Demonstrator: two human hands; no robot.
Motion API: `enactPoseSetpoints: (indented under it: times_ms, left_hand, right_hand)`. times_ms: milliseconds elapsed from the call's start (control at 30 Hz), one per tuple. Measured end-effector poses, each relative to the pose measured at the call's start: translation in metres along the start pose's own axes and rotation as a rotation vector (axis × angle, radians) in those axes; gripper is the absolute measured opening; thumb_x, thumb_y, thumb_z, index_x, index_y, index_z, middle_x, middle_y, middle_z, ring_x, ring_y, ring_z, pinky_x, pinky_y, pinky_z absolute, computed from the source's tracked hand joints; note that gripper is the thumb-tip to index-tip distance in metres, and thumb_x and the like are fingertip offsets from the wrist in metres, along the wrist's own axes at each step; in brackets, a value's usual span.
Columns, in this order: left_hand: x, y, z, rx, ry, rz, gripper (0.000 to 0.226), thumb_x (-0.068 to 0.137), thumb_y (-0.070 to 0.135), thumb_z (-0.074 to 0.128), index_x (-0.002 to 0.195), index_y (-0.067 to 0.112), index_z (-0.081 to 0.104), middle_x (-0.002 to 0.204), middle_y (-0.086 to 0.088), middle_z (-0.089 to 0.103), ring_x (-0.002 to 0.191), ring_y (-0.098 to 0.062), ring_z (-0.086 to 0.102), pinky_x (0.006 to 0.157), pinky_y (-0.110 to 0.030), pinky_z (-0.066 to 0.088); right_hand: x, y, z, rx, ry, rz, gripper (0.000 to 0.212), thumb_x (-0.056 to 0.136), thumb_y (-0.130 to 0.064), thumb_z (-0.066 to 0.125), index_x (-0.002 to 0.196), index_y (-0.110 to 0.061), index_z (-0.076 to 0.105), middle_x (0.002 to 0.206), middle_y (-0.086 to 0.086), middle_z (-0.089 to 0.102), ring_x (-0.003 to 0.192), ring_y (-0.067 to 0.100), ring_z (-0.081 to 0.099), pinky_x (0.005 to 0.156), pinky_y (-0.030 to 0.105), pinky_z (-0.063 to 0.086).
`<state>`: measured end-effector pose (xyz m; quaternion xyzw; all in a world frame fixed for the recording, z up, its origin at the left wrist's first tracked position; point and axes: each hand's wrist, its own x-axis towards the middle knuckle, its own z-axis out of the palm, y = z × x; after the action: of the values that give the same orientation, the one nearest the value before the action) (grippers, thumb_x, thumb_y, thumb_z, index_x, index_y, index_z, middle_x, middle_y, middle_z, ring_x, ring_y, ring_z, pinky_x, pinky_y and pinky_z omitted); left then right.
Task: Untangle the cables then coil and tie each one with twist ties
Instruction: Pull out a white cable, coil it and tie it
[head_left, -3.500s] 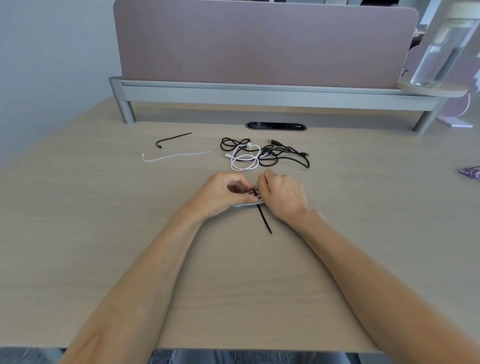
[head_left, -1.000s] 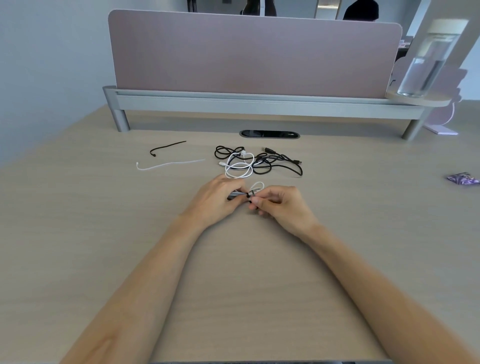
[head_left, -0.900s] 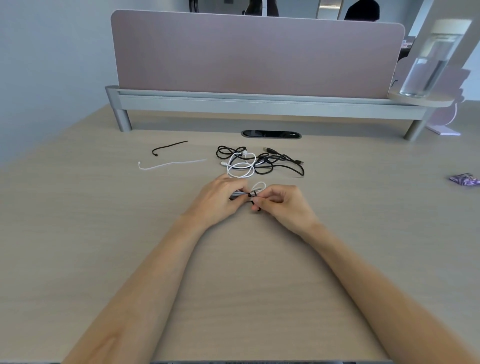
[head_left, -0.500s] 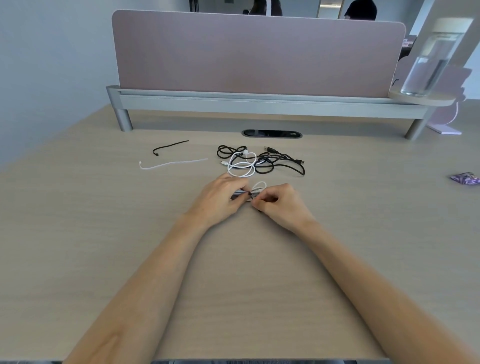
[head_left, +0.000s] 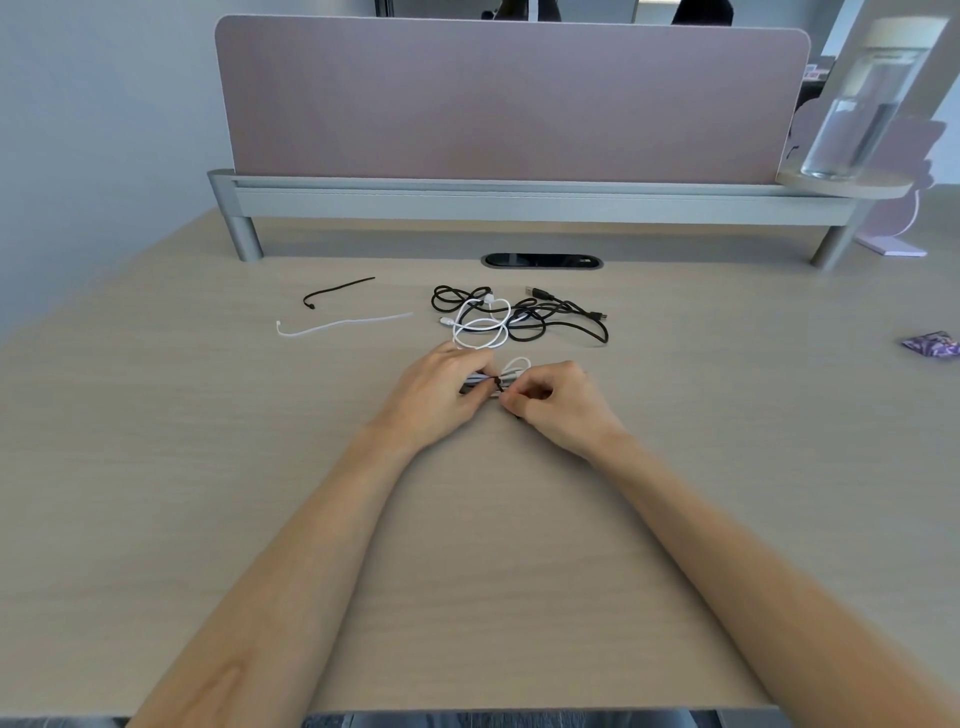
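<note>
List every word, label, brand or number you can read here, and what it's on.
No readable text anywhere.
The purple wrapper: any print is too small and blurred to read.
The bottle and cables show no lettering.

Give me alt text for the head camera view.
The left hand holds a coiled white cable on a wooden desk while the right hand pinches a black twist tie around it. Tangled black and white cables lie behind.
</note>
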<state>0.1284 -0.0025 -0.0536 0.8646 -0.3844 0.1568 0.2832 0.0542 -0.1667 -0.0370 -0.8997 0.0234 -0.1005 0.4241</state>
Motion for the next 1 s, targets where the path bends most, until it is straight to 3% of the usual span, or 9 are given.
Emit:
enactPoseSetpoints:
  times_ms: [133,333,533,733,867,1000]
  left_hand:
    - [0.000,-0.001,0.000,0.010,0.005,0.004,0.009,0.085,0.025,0.059,0.092,0.020,0.061,0.093,0.004,0.068,0.094,-0.018,0.054,0.075,-0.039,0.049]
    - [0.000,0.001,0.000,0.023,0.023,0.014,0.007,0.086,0.023,0.062,0.092,0.018,0.062,0.092,0.003,0.069,0.094,-0.018,0.054,0.074,-0.038,0.048]
    - [-0.001,0.003,0.000,0.023,0.025,0.011,0.009,0.086,0.023,0.061,0.092,0.017,0.063,0.091,0.002,0.069,0.093,-0.019,0.054,0.073,-0.037,0.047]
    - [-0.001,0.004,0.000,0.053,0.041,-0.009,0.007,0.087,0.023,0.062,0.091,0.017,0.062,0.089,0.002,0.067,0.093,-0.019,0.055,0.069,-0.038,0.048]
    - [-0.003,0.006,0.000,0.071,0.048,0.004,0.006,0.087,0.022,0.063,0.089,0.016,0.063,0.088,0.005,0.067,0.092,-0.019,0.055,0.067,-0.036,0.047]
    - [-0.003,0.008,-0.001,0.076,0.041,-0.009,0.006,0.087,0.023,0.062,0.089,0.018,0.063,0.089,0.005,0.067,0.093,-0.018,0.055,0.066,-0.035,0.045]
  right_hand:
    - [0.000,-0.001,0.001,-0.005,0.019,0.007,0.010,0.085,-0.022,0.068,0.076,-0.020,0.071,0.062,-0.015,0.058,0.059,-0.002,0.050,0.053,0.006,0.036]
    - [0.000,-0.002,0.005,0.000,0.034,0.038,0.013,0.086,-0.024,0.065,0.078,-0.016,0.073,0.075,0.004,0.069,0.066,0.009,0.055,0.054,0.011,0.039]
    - [0.001,-0.004,0.006,0.016,0.042,0.046,0.015,0.086,-0.023,0.064,0.074,-0.018,0.071,0.060,-0.005,0.058,0.055,0.005,0.048,0.048,0.008,0.036]
    - [0.003,-0.002,0.010,0.037,0.068,0.049,0.018,0.088,-0.026,0.065,0.077,-0.013,0.073,0.062,-0.004,0.060,0.057,0.007,0.049,0.049,0.011,0.036]
    - [0.002,-0.002,0.012,0.118,0.081,0.031,0.015,0.088,-0.029,0.067,0.078,-0.021,0.074,0.069,-0.006,0.066,0.062,0.006,0.054,0.059,0.018,0.042]
    - [-0.001,-0.002,0.005,0.175,0.060,0.010,0.014,0.084,-0.031,0.072,0.082,-0.018,0.076,0.069,-0.010,0.067,0.059,-0.003,0.053,0.058,0.011,0.040]
